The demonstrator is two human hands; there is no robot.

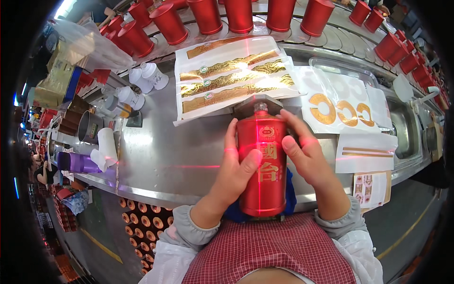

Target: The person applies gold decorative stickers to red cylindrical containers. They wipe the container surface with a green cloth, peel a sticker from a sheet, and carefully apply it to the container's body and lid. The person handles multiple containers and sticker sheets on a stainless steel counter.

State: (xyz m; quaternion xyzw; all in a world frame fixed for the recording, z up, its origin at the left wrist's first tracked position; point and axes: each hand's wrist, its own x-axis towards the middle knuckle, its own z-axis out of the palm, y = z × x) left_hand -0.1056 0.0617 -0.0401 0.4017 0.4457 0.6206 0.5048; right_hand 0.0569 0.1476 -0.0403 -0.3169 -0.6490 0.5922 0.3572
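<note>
While both forearms come up from the lower edge in grey cuffed sleeves, the left hand (pixel 235 166) and the right hand (pixel 304 152) clasp a red bottle (pixel 263 165) from either side, and it lies lengthwise along the near edge of the steel counter (pixel 161 156), its capped neck pointing away from the person. The left hand's fingers (pixel 231 137) run up along the bottle's left flank, with the thumb laid across the front by the gold characters; the right hand's fingers (pixel 297 124) curl over the shoulder of the bottle and its thumb presses the right flank, so both hands are closed on it. A red laser cross falls over the bottle and the left hand. Just beyond the neck lie sheets of gold band labels (pixel 227 75), and to their right a sheet of gold ring-shaped labels (pixel 338 111). Farther back, a row of red bottles (pixel 239 14) stands on the conveyor. White caps (pixel 142 80) lie near the counter's left end.
</note>
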